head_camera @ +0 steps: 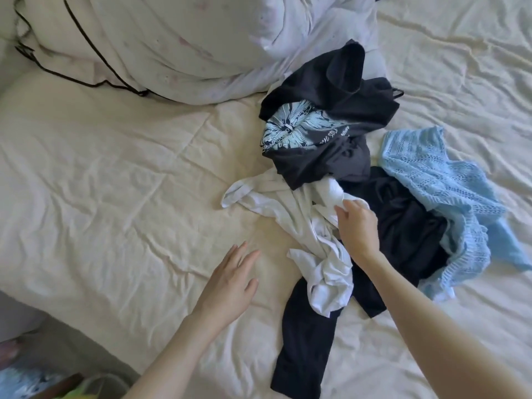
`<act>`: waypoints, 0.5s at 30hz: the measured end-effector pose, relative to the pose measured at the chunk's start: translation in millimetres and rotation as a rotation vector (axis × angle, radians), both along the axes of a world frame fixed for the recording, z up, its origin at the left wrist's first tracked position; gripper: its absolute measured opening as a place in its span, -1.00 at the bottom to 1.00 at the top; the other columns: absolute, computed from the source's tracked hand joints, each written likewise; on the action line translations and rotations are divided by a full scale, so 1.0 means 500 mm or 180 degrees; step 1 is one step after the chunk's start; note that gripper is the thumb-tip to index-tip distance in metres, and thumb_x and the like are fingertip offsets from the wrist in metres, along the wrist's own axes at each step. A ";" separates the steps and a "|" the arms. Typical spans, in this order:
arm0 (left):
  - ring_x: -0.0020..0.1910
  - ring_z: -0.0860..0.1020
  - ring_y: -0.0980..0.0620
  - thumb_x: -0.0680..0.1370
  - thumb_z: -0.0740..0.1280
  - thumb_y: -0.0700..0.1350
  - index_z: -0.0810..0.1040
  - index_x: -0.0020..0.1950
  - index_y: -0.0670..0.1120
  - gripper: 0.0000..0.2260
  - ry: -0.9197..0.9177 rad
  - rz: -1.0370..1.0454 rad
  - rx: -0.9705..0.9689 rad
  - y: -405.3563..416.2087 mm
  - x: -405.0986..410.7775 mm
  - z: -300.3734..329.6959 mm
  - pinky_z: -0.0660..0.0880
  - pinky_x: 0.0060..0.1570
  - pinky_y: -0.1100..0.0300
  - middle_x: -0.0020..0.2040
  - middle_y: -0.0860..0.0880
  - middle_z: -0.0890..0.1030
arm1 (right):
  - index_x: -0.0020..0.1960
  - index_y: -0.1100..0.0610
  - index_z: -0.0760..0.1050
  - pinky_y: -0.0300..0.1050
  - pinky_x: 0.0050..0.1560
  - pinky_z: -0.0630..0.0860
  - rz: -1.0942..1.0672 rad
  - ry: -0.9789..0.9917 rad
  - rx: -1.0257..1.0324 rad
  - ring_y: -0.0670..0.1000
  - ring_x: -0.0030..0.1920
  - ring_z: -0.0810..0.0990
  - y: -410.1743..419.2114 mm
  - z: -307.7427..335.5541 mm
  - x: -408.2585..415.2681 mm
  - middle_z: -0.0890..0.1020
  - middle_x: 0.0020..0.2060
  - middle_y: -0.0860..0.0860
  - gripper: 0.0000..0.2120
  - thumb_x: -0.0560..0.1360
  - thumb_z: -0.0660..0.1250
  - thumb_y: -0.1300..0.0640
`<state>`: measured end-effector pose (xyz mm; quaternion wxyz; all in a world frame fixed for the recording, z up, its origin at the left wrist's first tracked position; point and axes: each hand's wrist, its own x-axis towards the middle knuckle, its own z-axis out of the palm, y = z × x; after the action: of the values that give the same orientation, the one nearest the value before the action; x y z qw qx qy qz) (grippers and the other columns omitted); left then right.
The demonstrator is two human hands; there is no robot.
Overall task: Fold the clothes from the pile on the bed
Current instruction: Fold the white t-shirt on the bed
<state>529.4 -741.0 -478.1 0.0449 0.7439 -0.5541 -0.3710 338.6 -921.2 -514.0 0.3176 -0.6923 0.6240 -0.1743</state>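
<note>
White garment point(305, 226) is pinched in right hand point(357, 226) fingers point(341, 207).

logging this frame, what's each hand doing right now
Left hand: open, fingers straight, over the cream bed sheet, holding nothing.
Right hand: gripping the crumpled white cotton garment.

Looks like a bedroom in a home, as I see it. Bed point(115, 174) w/ wrinkled cream sheet fills the view; bunched duvet point(178, 44) w/ black piping at 11 o'clock, loose pile of clothes point(345, 156) approx. center, bit of floor clutter point(43, 381) at 7 o'clock.
</note>
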 end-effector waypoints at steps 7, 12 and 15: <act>0.52 -0.03 0.07 0.57 0.20 -0.28 -0.06 0.54 0.12 -0.32 0.0056 -0.0562 -0.0692 -0.066 -0.062 0.092 0.16 0.37 0.24 0.56 0.03 -0.11 | -0.41 0.12 0.14 -0.29 -0.38 0.21 0.0330 -0.0722 0.0121 -0.12 -0.44 0.19 0.170 0.133 -0.009 0.20 -0.49 -0.12 -0.54 0.50 0.34 0.31; 0.53 0.04 -0.09 0.51 0.27 -0.35 0.41 0.36 -0.08 -0.57 0.0215 -0.0861 -0.1235 -0.092 -0.103 0.168 0.16 0.42 0.09 0.53 -0.09 0.17 | -0.43 0.11 0.18 -0.26 -0.41 0.21 0.0758 -0.0977 -0.0502 -0.10 -0.42 0.26 0.233 0.265 -0.031 0.18 -0.50 -0.15 -0.60 0.44 0.34 0.28; 0.38 0.36 -0.17 0.50 0.34 -0.29 0.55 0.12 -0.18 -0.80 0.0131 -0.1012 -0.1558 -0.067 -0.107 0.204 0.23 0.33 -0.01 0.22 -0.12 0.55 | -0.44 0.17 0.29 -0.37 -0.41 0.21 0.0767 -0.0880 -0.0557 -0.12 -0.42 0.30 0.269 0.320 -0.068 0.26 -0.50 -0.14 -0.63 0.42 0.39 0.31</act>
<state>476.0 -774.6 -375.9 0.1756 0.6071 -0.7357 -0.2437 304.6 -786.8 -354.2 0.3575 -0.7564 0.4696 -0.2820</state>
